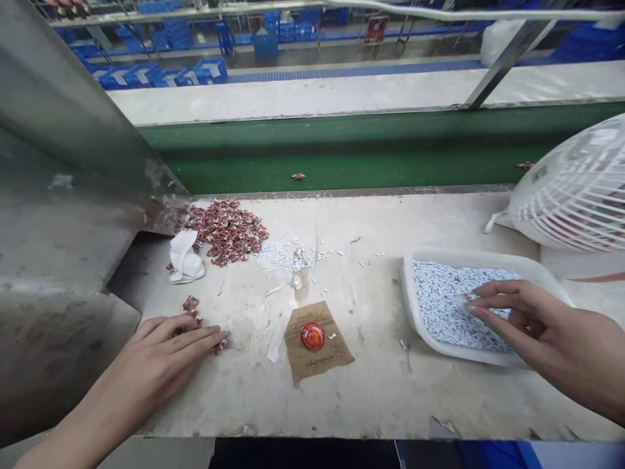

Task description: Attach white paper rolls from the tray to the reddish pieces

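A worker's left hand (180, 342) lies flat, fingers together, pinning a few small red pieces (191, 306) to the near-left bench, while the right hand (525, 319) reaches, fingers loosely spread and empty, into one white tray (415, 306) of white pieces (439, 299). Between them sits one red dome (312, 335) on one cardboard scrap (336, 355); one larger red heap (227, 229) lies farther left, one white fan (576, 189) far right.

On the bench (371, 391), the button on card (313, 336) sits centre; the heap of pieces (225, 230) lies at ten o'clock, the tray (415, 312) at three, the fan (576, 189) at two.
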Motion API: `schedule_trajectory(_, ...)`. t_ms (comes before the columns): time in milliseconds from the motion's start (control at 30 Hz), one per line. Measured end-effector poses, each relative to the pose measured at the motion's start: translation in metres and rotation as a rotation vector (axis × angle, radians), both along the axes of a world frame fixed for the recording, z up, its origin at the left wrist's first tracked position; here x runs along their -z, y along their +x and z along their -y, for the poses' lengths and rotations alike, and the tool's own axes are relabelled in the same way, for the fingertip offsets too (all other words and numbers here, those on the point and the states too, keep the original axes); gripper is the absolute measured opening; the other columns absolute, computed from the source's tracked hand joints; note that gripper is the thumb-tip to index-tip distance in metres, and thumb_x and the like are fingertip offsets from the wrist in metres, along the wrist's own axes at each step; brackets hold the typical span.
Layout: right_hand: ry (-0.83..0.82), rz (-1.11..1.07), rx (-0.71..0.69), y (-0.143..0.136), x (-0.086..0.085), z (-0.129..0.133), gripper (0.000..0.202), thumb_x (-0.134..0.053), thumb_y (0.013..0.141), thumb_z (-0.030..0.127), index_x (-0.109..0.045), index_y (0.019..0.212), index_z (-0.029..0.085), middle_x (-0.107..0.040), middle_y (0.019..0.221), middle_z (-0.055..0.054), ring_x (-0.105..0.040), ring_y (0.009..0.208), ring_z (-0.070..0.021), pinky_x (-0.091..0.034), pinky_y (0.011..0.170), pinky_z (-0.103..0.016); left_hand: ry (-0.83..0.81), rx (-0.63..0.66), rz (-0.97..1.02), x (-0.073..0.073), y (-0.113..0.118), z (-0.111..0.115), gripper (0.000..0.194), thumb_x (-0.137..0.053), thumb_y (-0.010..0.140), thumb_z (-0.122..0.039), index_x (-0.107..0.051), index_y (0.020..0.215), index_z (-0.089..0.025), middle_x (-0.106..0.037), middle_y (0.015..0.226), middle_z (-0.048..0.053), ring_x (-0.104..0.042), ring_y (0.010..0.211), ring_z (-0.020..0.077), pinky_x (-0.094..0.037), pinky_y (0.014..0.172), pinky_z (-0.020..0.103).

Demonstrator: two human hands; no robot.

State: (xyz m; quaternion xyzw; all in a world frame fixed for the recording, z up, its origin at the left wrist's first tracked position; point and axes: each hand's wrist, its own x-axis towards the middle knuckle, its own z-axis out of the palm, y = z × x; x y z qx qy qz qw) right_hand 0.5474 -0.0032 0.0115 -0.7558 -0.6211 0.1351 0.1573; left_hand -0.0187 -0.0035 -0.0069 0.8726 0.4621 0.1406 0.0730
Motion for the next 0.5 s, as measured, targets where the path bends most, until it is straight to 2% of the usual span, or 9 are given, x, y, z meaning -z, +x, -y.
schedule_trajectory(67,-0.009,-0.040,-0.008,-0.006,-0.003,0.009,0.036,-0.066,0.106,0.068,-0.072,0.111,0.033,-0.086,0.103,-0.008,-0.066,0.063,-0.0230,-0.050,0.069,-0.043,-0.026,0.040,0.005,0.002,0.006,-0.004,0.039,-0.058,0.114,-0.038,-0.077,0.146,-0.048,-0.092,0.127,-0.005,-0.080,0.113,0.0290,-0.055,0.101,0.043)
schedule_trajectory(167,0.060,-0.067,0.040,-0.018,-0.002,0.023,0.038,-0.059,0.111,0.066,-0.071,0.112,0.030,-0.084,0.096,-0.007,-0.061,0.059,-0.0217,-0.048,0.068,-0.042,-0.053,0.050,0.039,0.004,0.014,-0.008,0.041,-0.062,0.113,-0.047,-0.072,0.152,-0.042,-0.087,0.138,0.000,-0.080,0.120,0.0282,-0.054,0.110,0.043)
schedule_trajectory(233,0.106,-0.079,0.077,-0.024,-0.001,0.030,0.035,-0.059,0.112,0.062,-0.073,0.111,0.029,-0.083,0.095,-0.005,-0.062,0.061,-0.0213,-0.047,0.068,-0.041,-0.056,0.075,0.073,0.007,0.018,-0.011,0.035,-0.069,0.110,-0.052,-0.078,0.142,-0.042,-0.089,0.127,-0.001,-0.083,0.111,0.0256,-0.058,0.104,0.038)
schedule_trajectory(333,0.162,-0.167,0.144,-0.027,-0.001,0.033,0.025,-0.075,0.102,0.052,-0.076,0.111,0.028,-0.084,0.099,-0.006,-0.071,0.070,-0.0234,-0.049,0.068,-0.039,-0.065,0.132,0.129,0.010,0.024,-0.018,0.020,-0.073,0.108,-0.050,-0.085,0.122,-0.042,-0.091,0.109,-0.005,-0.087,0.094,0.0209,-0.062,0.092,0.030)
schedule_trajectory(400,0.220,-0.400,0.193,-0.033,-0.004,0.034,0.023,-0.089,0.095,0.041,-0.076,0.109,0.028,-0.086,0.100,-0.008,-0.078,0.080,-0.0257,-0.055,0.071,-0.038,-0.090,0.155,0.162,0.007,0.029,-0.020,0.015,-0.073,0.106,-0.046,-0.086,0.112,-0.041,-0.091,0.104,-0.008,-0.089,0.089,0.0188,-0.063,0.088,0.025)
schedule_trajectory(500,0.244,-0.958,0.216,-0.057,-0.013,0.035,0.030,-0.099,0.091,0.032,-0.074,0.108,0.028,-0.087,0.097,-0.008,-0.083,0.091,-0.0245,-0.061,0.074,-0.033,-0.135,0.119,0.251,0.002,0.035,-0.020,0.012,-0.075,0.102,-0.036,-0.086,0.099,-0.041,-0.091,0.095,-0.012,-0.087,0.075,0.0173,-0.064,0.073,0.021)
